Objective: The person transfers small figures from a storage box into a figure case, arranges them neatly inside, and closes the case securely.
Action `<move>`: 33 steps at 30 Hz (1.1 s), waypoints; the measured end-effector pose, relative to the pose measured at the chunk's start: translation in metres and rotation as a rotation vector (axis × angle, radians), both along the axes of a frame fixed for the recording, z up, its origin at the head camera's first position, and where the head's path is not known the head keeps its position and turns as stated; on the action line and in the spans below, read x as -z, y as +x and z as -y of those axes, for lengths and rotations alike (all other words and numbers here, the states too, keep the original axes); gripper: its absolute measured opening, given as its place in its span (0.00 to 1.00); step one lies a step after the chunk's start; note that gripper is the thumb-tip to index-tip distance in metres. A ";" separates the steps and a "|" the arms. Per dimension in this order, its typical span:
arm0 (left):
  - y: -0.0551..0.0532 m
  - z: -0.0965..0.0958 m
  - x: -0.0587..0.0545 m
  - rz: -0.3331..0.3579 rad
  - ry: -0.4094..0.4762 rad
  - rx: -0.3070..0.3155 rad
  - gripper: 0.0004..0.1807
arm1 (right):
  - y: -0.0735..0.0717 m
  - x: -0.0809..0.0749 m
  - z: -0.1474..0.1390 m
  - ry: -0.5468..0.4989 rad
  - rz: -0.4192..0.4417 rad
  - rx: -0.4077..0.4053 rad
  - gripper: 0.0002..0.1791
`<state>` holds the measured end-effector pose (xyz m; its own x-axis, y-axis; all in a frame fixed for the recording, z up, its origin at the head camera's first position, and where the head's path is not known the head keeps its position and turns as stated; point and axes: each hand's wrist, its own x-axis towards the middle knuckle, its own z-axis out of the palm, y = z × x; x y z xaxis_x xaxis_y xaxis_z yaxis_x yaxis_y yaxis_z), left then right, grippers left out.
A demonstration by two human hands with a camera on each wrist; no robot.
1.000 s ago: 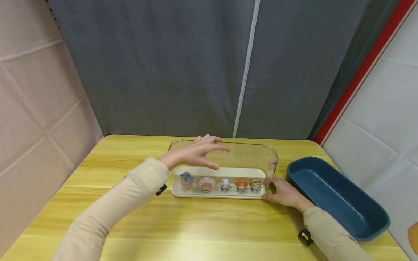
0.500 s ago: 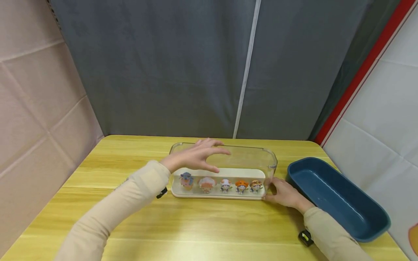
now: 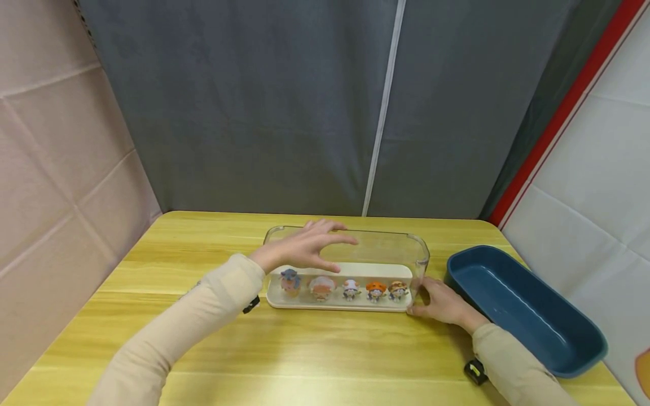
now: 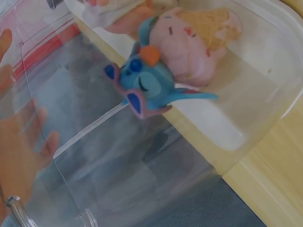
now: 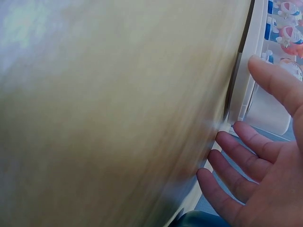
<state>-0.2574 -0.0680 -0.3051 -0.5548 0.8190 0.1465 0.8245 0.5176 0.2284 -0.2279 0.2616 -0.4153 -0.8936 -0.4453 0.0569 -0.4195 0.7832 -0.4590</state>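
Note:
A white display base [image 3: 340,307] lies on the table, bearing a row of several small figurines [image 3: 350,289] under a clear plastic cover [image 3: 386,245]. Over the cover's upper left part, my left hand [image 3: 304,249] spreads its fingers. Through the clear plastic, the left wrist view shows this hand [image 4: 19,146] and a blue, big-eared figurine [image 4: 149,82] on a pink ice-cream cone. My right hand [image 3: 440,301] is at the right end of the base and cover. In the right wrist view its thumb [image 5: 272,80] lies by the base edge, its other fingers loosely extended.
An oblong dark blue basin [image 3: 508,301] stands to the right, close beside my right forearm. A grey curtain [image 3: 254,113] hangs behind the wooden table [image 3: 304,361]. Pale panels flank both sides.
The cover's top rim has sunk slightly, and my left hand has come down with it. The base, figurines and right hand look almost still.

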 end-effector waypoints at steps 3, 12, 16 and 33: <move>0.001 0.001 0.002 -0.006 -0.002 -0.008 0.33 | 0.001 0.000 0.000 0.005 -0.005 -0.002 0.28; 0.002 0.002 0.009 0.006 0.008 -0.006 0.32 | 0.001 0.000 0.000 0.029 -0.012 -0.002 0.28; 0.002 0.003 0.010 -0.001 0.019 0.002 0.33 | 0.001 -0.001 0.000 0.033 -0.013 0.000 0.29; 0.004 0.003 0.016 -0.126 -0.002 0.022 0.34 | 0.000 -0.002 0.001 0.042 -0.022 -0.006 0.27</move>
<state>-0.2531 -0.0710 -0.3213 -0.5142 0.8310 0.2121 0.8577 0.4998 0.1211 -0.2276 0.2611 -0.4130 -0.8897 -0.4530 0.0572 -0.4336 0.7991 -0.4163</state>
